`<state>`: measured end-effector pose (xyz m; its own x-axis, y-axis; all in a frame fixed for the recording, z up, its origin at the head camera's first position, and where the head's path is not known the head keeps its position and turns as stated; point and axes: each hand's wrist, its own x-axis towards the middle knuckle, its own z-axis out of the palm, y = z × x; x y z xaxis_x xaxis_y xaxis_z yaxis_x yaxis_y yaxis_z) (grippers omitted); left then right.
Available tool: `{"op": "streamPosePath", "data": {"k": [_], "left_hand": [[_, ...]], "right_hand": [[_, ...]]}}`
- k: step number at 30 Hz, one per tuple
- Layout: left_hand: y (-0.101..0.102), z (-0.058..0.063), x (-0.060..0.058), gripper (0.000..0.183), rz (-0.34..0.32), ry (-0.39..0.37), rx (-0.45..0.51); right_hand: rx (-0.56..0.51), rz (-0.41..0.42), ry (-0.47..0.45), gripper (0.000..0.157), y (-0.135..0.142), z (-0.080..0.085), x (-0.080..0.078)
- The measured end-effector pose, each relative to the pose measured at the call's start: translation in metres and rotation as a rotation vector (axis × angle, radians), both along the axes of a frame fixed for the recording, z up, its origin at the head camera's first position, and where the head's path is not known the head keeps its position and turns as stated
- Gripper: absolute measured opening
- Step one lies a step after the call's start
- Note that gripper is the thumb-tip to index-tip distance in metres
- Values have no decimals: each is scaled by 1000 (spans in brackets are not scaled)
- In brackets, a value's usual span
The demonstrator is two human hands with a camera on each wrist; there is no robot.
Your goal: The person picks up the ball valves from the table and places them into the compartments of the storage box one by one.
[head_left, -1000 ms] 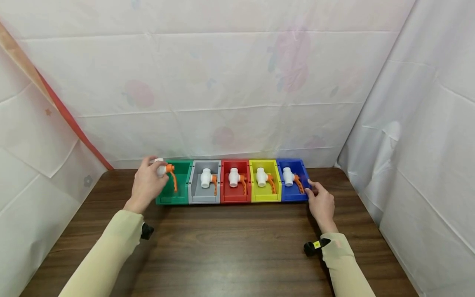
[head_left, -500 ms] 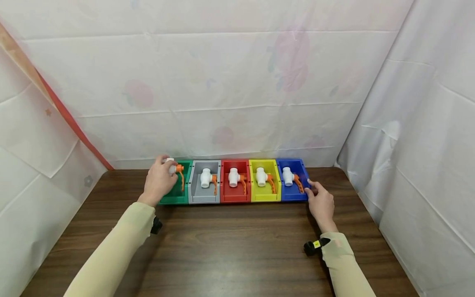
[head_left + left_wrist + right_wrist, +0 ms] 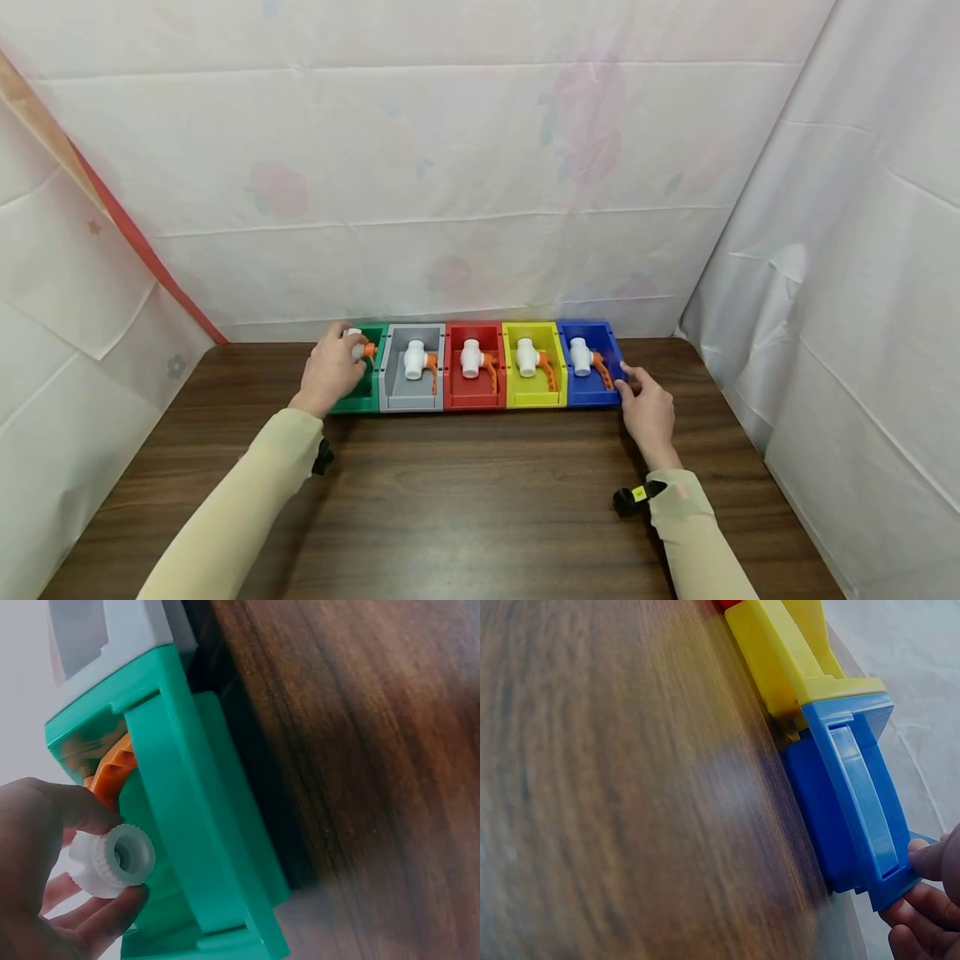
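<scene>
My left hand [image 3: 330, 371] pinches a white ball valve [image 3: 97, 862] with an orange lever handle [image 3: 112, 769]. It holds the valve within the opening of the green bin [image 3: 202, 817], at the left end of the row. In the head view my fingers cover part of the valve and bin. At the other end, my right hand [image 3: 648, 412] grips the blue bin [image 3: 862, 795] by its front right corner, thumb on the rim and fingers beneath. A similar white valve [image 3: 581, 357] with an orange handle lies inside the blue bin.
Between the two end bins stand a grey bin [image 3: 412, 402], a red bin [image 3: 475, 400] and a yellow bin [image 3: 537, 398], each with one such valve. The row sits at the back of a brown wooden table [image 3: 465, 500], close to a white curtain [image 3: 450, 167].
My left hand has moved right and slightly down with the ball valve, from the green bin's left side into its opening. The right hand has stayed on the blue bin.
</scene>
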<state>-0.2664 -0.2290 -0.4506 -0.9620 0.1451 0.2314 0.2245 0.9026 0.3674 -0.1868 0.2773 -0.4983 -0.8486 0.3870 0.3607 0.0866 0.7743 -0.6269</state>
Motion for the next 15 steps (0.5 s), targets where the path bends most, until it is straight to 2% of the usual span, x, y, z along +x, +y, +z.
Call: {"op": "streamPosePath", "data": {"k": [8, 15], "left_hand": [[-1, -6, -2, 31, -8, -49, -49], [1, -14, -6, 30, -14, -36, -74]], "right_hand": [[-1, 6, -5, 31, -2, 1, 2], [-5, 12, -5, 32, -2, 0, 2]]}}
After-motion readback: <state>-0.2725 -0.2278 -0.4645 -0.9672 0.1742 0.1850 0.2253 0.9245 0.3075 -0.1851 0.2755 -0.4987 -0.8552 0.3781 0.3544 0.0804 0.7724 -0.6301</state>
